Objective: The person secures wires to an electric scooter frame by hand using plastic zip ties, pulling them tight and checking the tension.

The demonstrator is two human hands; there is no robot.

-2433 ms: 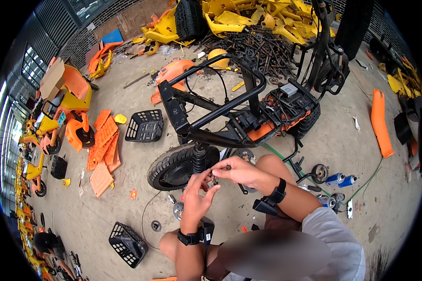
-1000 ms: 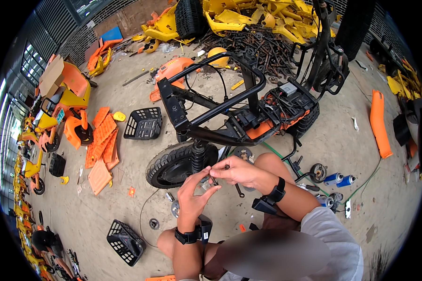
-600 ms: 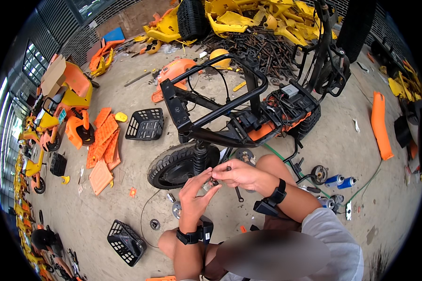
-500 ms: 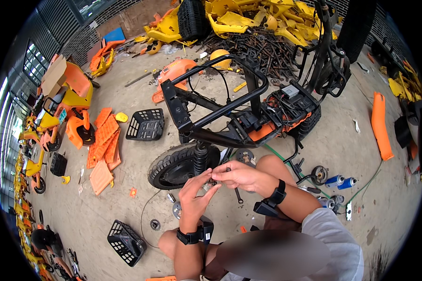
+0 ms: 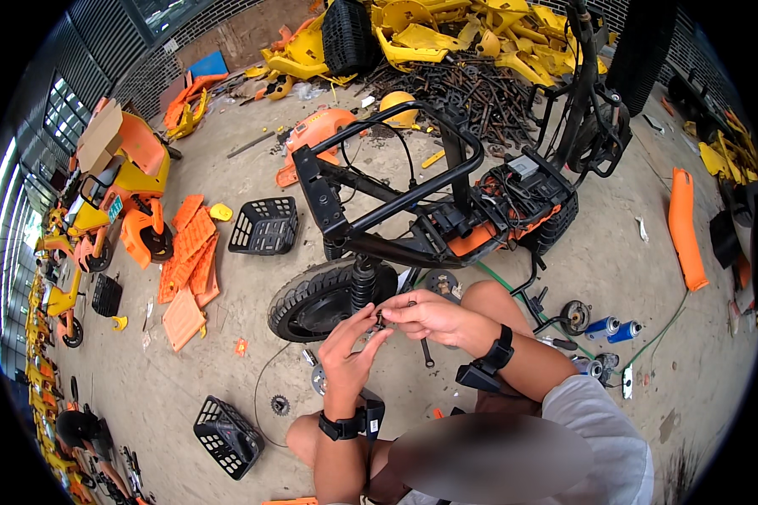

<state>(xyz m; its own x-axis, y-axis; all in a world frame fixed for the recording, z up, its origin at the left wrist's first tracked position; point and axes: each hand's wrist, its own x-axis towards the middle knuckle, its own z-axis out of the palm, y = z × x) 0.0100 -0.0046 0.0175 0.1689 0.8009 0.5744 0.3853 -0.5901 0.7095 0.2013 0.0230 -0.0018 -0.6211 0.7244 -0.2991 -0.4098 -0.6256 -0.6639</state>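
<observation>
My left hand [image 5: 346,351] and my right hand [image 5: 434,319] meet at the fingertips beside the wheel of a stripped scooter. Between them is a small dark metal-looking part [image 5: 380,321], too small to name. My right thumb and forefinger pinch it from the right. On the left, my fingers and thumb curve around its other side. Just behind my hands are the black tyre [image 5: 292,305] and a coil-spring shock absorber [image 5: 363,284]. Below my right hand a dark wrench [image 5: 429,353] points down toward the floor; its upper end is partly hidden by the hand.
The bare black scooter frame [image 5: 379,209] stands ahead. Black baskets [image 5: 265,225] and orange panels [image 5: 195,252] lie to the left, spray cans [image 5: 623,331] and a long orange panel [image 5: 686,227] to the right. Yellow panels [image 5: 425,38] are heaped behind. Another person [image 5: 84,429] works far left.
Both hands stay nearly in place, with a slight shift of the fingers around the small part, which shows a little more now. The whole view has moved very slightly.
</observation>
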